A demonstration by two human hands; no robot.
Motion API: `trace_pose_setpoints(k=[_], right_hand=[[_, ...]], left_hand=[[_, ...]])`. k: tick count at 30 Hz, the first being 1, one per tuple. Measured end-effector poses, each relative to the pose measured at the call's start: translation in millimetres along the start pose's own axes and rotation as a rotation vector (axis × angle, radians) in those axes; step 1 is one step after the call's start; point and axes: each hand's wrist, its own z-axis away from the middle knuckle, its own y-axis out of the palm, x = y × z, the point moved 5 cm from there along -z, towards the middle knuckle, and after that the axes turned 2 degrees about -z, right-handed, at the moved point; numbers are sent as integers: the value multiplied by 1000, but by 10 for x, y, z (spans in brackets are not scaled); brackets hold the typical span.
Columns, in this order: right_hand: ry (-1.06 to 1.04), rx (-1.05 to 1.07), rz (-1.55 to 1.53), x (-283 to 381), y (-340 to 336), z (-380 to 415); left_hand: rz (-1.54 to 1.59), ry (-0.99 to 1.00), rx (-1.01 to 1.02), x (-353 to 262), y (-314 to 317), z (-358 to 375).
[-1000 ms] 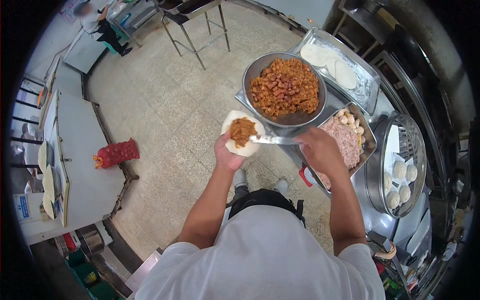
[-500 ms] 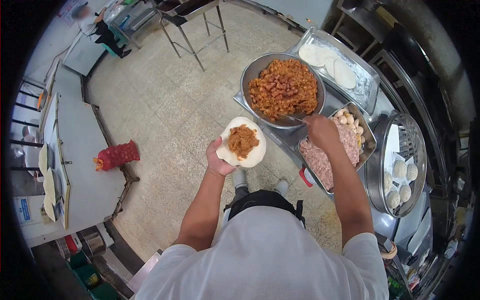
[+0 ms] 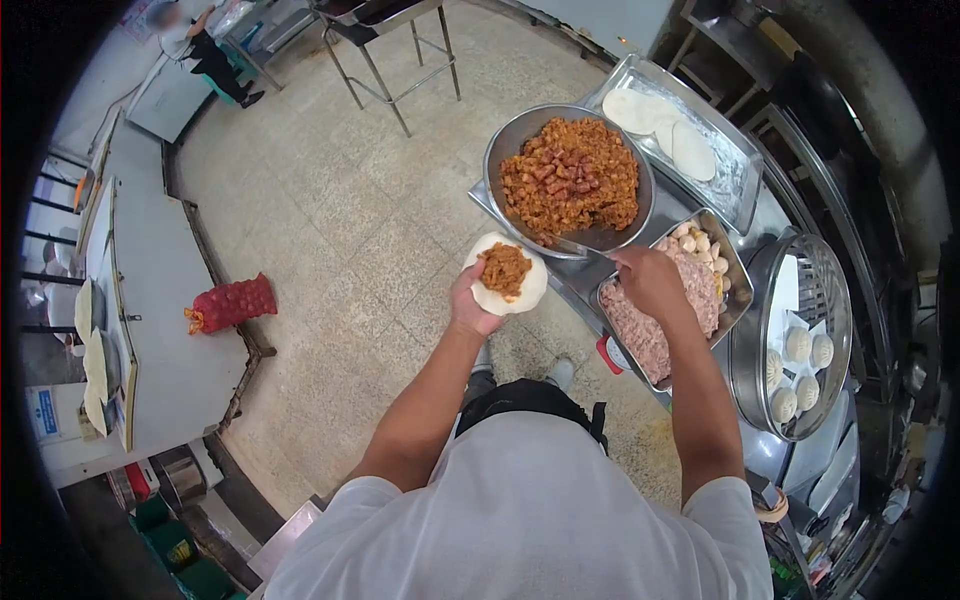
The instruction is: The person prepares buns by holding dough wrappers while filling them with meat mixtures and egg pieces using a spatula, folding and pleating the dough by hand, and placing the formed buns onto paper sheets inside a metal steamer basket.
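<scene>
On my left hand (image 3: 474, 303) rests a round dough wrapper (image 3: 530, 290), the thumb over its edge. A mound of orange-brown filling (image 3: 504, 271) sits in the middle of it. My right hand (image 3: 650, 277) is closed around the handle of a thin metal spatula (image 3: 572, 246), which lies along the near inside edge of a steel bowl (image 3: 489, 180). Chunky orange-brown filling (image 3: 570, 180) with darker red pieces fills that bowl. Below my right hand, a rectangular steel pan (image 3: 741, 300) holds pink minced meat (image 3: 640, 330) and pale round pieces (image 3: 694, 242).
A floured tray (image 3: 735, 195) with several dough wrappers (image 3: 690, 150) stands behind the bowl. At right, a round steamer (image 3: 742, 350) holds several pleated buns (image 3: 797, 345). A red mesh sack (image 3: 232, 304) lies on the floor at left. Another person (image 3: 205, 55) stands far left.
My left hand has moved right, bringing the wrapper with its filling closer to the bowl. My right hand has shifted slightly down, still holding the spatula at the bowl's near edge.
</scene>
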Motion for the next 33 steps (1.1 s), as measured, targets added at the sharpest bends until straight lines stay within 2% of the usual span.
trace_pose_setpoints(k=[3,5,10,15,21,24,27,29,33], right_hand=[[-31,-73,-112,141,-9,189],[10,-99,-233,374,-45,332],[-52,-223,-230,608,179,593],[-22,-290,-256,767,63,672],[-16,-296,-162,967,153,739],[-17,-272,-143,1046,-32,704],[18,-261,-168,1119,-287,717],[-15,-216,-138,1110,-211,703],[-62,-87,-69,1050,-253,583]], left_hand=[[-19,2,-52,80,37,6],[23,-21,50,121,144,63],[42,-16,52,141,108,135],[36,-5,51,57,226,193],[20,86,90,-62,536,205],[-46,96,84,-109,576,248],[115,73,173,-165,699,276],[76,65,0,-181,679,262],[-59,55,-73,-254,560,201]])
